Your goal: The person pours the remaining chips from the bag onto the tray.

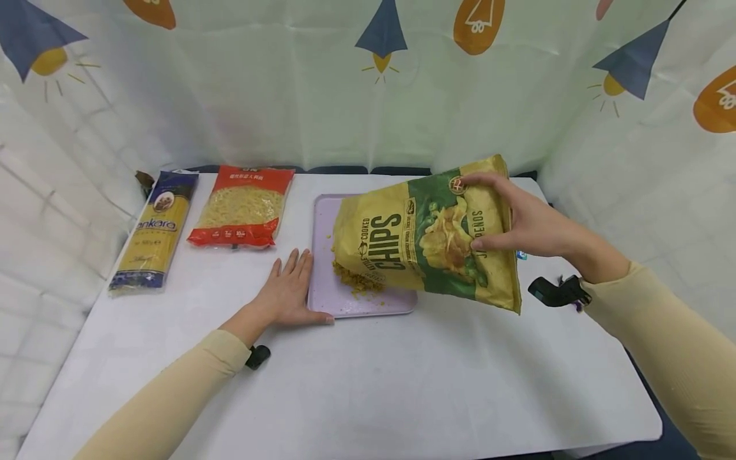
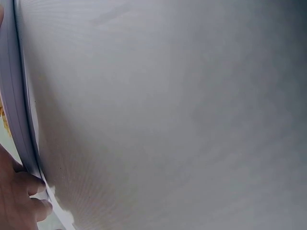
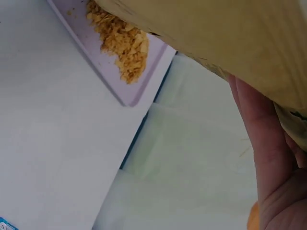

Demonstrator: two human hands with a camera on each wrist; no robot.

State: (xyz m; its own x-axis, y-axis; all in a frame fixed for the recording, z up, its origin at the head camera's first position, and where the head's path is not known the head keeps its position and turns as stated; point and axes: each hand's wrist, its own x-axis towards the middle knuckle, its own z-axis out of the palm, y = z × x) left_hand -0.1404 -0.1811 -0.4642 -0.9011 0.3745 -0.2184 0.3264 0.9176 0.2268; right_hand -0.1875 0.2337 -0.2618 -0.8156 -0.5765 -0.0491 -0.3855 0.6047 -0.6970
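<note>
My right hand (image 1: 531, 220) grips the bottom end of a green and yellow chip bag (image 1: 397, 230), thumb on its front face. The bag is tilted, its other end low over a lilac tray (image 1: 323, 220). Crushed chips (image 3: 122, 45) lie heaped on the tray in the right wrist view; in the head view the bag covers part of the heap (image 1: 356, 281). My left hand (image 1: 287, 297) lies flat with fingers spread at the tray's left front corner, its thumb along the front edge. In the left wrist view, only fingers (image 2: 21, 191) and the tray's side (image 2: 14, 91) show.
A red pasta packet (image 1: 241, 207) and a blue and yellow spaghetti packet (image 1: 155, 230) lie at the back left of the white table (image 1: 402, 390). A small blue wrapper (image 1: 521, 255) peeks out beside the bag. A printed curtain (image 1: 322, 96) hangs behind the table.
</note>
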